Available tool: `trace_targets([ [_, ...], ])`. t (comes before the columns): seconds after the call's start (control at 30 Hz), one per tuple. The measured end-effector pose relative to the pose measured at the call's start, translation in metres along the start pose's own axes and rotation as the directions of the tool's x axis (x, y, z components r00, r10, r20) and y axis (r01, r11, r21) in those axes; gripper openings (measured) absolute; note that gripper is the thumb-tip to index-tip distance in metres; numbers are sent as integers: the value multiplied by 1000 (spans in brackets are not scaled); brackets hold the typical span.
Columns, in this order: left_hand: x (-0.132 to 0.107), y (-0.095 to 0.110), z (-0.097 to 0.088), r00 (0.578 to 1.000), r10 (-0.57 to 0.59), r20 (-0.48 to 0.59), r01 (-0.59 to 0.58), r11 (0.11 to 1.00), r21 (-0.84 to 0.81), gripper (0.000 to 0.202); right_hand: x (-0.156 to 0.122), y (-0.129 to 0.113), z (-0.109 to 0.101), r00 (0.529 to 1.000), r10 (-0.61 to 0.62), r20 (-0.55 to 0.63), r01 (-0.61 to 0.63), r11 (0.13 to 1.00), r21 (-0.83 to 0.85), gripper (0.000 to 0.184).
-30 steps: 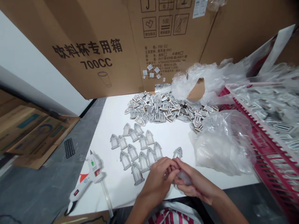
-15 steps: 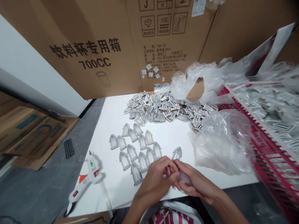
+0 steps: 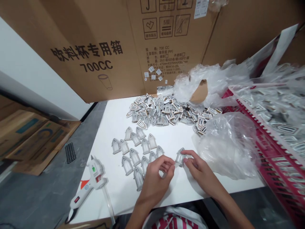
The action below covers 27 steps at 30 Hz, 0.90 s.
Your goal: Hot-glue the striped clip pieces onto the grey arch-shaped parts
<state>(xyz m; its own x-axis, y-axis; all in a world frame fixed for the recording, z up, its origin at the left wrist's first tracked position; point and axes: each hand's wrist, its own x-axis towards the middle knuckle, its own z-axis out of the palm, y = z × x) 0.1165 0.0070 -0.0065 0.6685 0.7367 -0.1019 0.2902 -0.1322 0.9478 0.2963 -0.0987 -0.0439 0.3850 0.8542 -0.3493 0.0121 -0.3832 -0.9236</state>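
My left hand [image 3: 158, 173] is curled in a pinch on a small clear piece that I cannot name, just left of a lone grey arch-shaped cutout [image 3: 180, 156] on the white table [image 3: 181, 140]. My right hand [image 3: 199, 170] pinches that cutout's lower right edge with fingertips. Several more grey arch cutouts [image 3: 135, 148] lie in rows to the left of my hands; my left hand covers part of the nearest ones. A heap of white and brown cutouts [image 3: 164, 111] lies further back.
A white glue gun [image 3: 89, 186] lies at the table's front left corner. A clear plastic bag [image 3: 228, 144] sits to the right, beside a red crate [image 3: 274, 149] holding bagged parts. Big cardboard boxes [image 3: 114, 47] stand behind. Flattened cardboard [image 3: 30, 136] lies on the floor at left.
My hands were joined near the table's front edge; they have parted and moved forward. The right hand now reaches the lone cutout, and the left hand holds a small clear piece beside it.
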Motion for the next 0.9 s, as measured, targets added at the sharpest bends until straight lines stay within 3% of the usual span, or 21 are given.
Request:
trace_targets([
  [0.13, -5, 0, 0, 983, 157, -91, -143, 979, 144, 10, 4, -5, 8, 993, -87, 80, 97, 987, -129, 38],
  [0.3, -11, -11, -2, 964, 254, -75, -221, 928, 301, 14, 6, -15, 10, 979, -92, 184, 124, 977, -174, 29],
  [0.37, -13, -17, -3, 946, 322, -46, -283, 885, 369, 17, 7, -15, 7, 984, -115, 134, 137, 976, -167, 32],
  [0.53, -12, -31, -2, 854, 519, 33, -467, 739, 485, 25, 13, -8, 3, 984, -180, -4, 174, 956, -238, 49],
  [0.67, -6, -42, 4, 812, 579, 75, -508, 639, 577, 22, 20, -1, 5, 980, -199, 11, 194, 939, -284, 49],
  [0.9, 2, -44, 10, 807, 581, 104, -504, 587, 634, 23, 27, 2, 6, 983, -184, 28, 184, 937, -296, 38],
])
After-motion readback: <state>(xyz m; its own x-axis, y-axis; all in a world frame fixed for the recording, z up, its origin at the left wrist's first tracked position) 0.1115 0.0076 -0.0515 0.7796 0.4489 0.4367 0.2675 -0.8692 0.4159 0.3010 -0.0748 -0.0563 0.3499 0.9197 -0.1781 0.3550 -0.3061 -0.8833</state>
